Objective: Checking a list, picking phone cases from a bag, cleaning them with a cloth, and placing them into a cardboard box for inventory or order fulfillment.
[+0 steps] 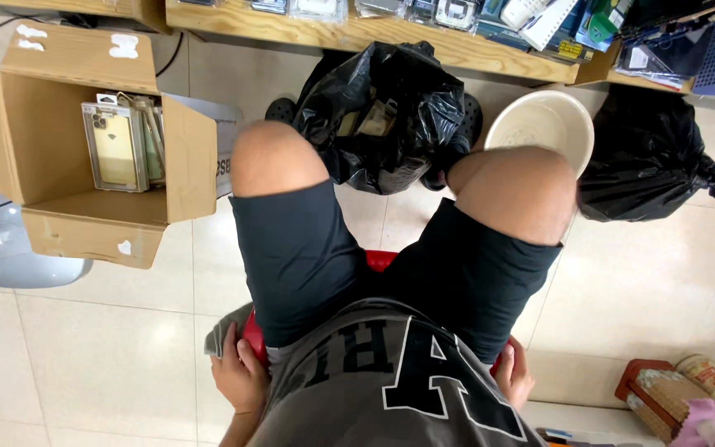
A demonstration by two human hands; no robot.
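I sit on a red stool [380, 260], looking down at my knees and dark shorts. My left hand [238, 377] grips the stool's left edge beside my hip. My right hand [514, 374] grips the stool's right edge behind my thigh. Between my feet stands an open black plastic bag [390, 108] with packaged items inside. An open cardboard box [84, 141] at my left holds several phone cases in clear packs [117, 147].
A cream plastic bowl [539, 124] sits by my right knee, next to a tied black bag [647, 157]. A wooden shelf [374, 33] with packaged goods runs along the top. A grey seat [9, 248] is at far left; woven items [664, 397] lie bottom right.
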